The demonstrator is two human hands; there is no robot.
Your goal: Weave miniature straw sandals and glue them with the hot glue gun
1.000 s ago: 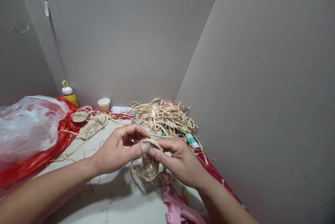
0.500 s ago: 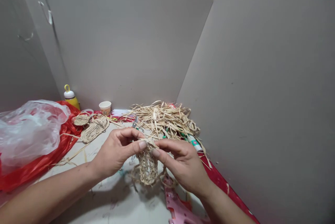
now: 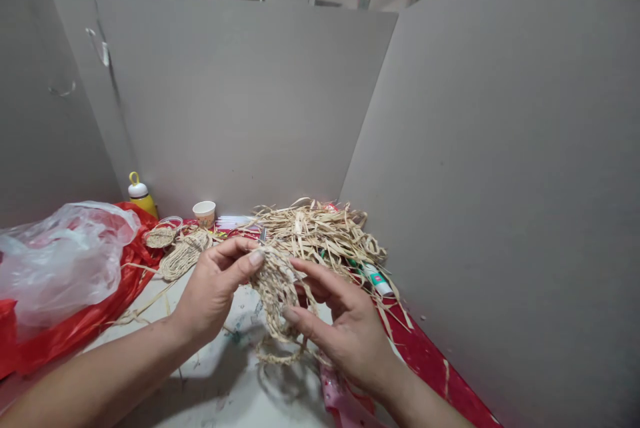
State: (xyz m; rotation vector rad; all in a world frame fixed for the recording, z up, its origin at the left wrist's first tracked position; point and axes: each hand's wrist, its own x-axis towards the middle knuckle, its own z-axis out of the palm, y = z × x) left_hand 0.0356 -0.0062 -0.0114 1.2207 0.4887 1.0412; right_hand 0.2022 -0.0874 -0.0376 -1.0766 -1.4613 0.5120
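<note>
Between my hands, above the table, is a small woven straw piece (image 3: 277, 288) made of braided cord, tilted with its braided face showing. My left hand (image 3: 213, 288) pinches its upper left edge between thumb and fingers. My right hand (image 3: 345, 321) grips its right side, thumb on the lower edge and index finger near the top; the other fingers are partly hidden behind it. A loose braided tail (image 3: 280, 358) hangs below the piece. Under my right hand lies a pink glue gun (image 3: 345, 401), partly covered.
A heap of dry straw strips (image 3: 320, 231) lies at the back, beside a white-and-green tube (image 3: 377, 279). Coiled straw mats (image 3: 185, 253), a paper cup (image 3: 205, 213) and a yellow bottle (image 3: 143, 198) stand back left. Plastic bags (image 3: 65, 261) cover the left. Grey panels (image 3: 225, 95) enclose the table.
The woven piece has turned, from its hollow, narrow side to its broad braided face. My right hand has opened wider around its right side. The view has tilted up slightly.
</note>
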